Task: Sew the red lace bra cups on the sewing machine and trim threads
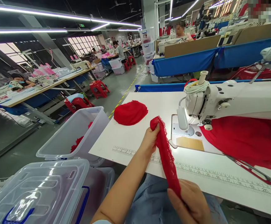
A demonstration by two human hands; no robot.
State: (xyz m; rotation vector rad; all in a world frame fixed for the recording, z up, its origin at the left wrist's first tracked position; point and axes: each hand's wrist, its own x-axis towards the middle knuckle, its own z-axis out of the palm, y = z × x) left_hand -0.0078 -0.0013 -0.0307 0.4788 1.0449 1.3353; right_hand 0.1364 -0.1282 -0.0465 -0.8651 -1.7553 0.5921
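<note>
A strip of red fabric with a lace edge (166,152) is stretched between my two hands, in front of the sewing machine. My left hand (151,138) pinches its far end above the white table (126,137). Closer to my body, my right hand (191,199) grips the near end at the table's front edge. The sewing machine (219,99) stands to the right of the strip. A folded red fabric piece (130,112) lies on the table beyond my left hand. More red fabric (245,137) is heaped by the machine bed.
Thread snips (252,170) lie partly under the red heap. A ruler scale (210,174) runs along the table's front. At left stand an open plastic bin (67,130) holding red pieces and a lidded bin (39,189). Other people work at machines farther off.
</note>
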